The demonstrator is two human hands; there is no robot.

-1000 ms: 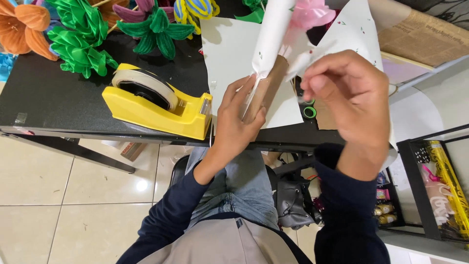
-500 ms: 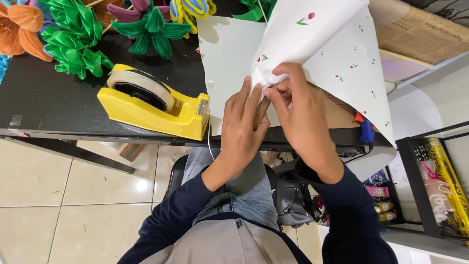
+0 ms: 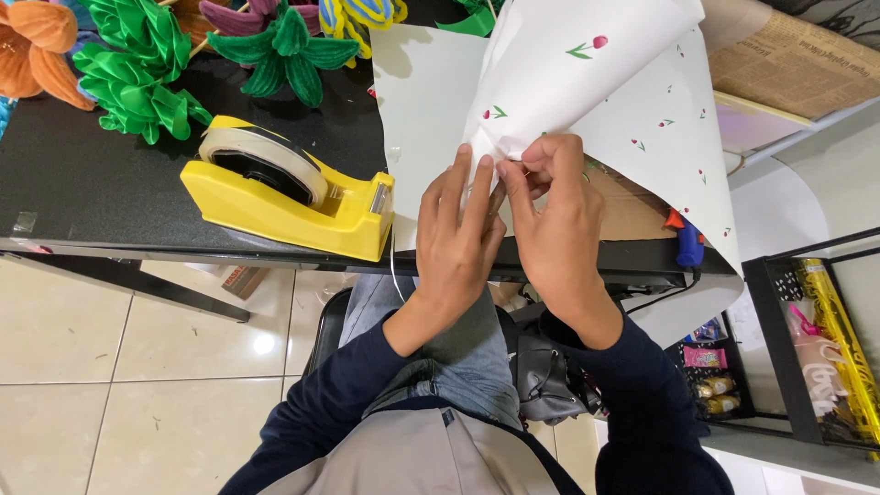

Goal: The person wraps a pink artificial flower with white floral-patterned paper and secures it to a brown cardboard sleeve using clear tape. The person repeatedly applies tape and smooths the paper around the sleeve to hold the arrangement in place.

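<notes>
Two hands meet at the lower edge of a curled sheet of wrapping paper [image 3: 605, 82] above the front edge of the black table [image 3: 101, 197]. The left hand [image 3: 456, 240] lies with its fingers [image 3: 463, 179] extended flat against the paper, pressing rather than clenching. The right hand [image 3: 555, 225] pinches a small fold of the paper edge between thumb and curled fingertips [image 3: 532, 151], just beside the left fingertips. The paper is white and printed with small scattered red tulips on green stems; it rolls upward into a loose cone, its outer flap hanging down to the right over the table edge. A flat pale sheet [image 3: 426, 119] lies under it on the table. To the left of the hands, near the table edge, sits a yellow tape dispenser [image 3: 293, 206] holding a roll of clear tape [image 3: 261, 151]. Beyond it lie handmade ribbon flowers: green [image 3: 137, 73], orange [image 3: 32, 46], dark green [image 3: 289, 50]. A blue and orange glue gun [image 3: 686, 240] rests at the right table edge. Right of the table, a black rack [image 3: 779, 339] holds a long yellow patterned roll [image 3: 839, 339], small pink packets [image 3: 704, 357] and gold-wrapped round items [image 3: 715, 394].
</notes>
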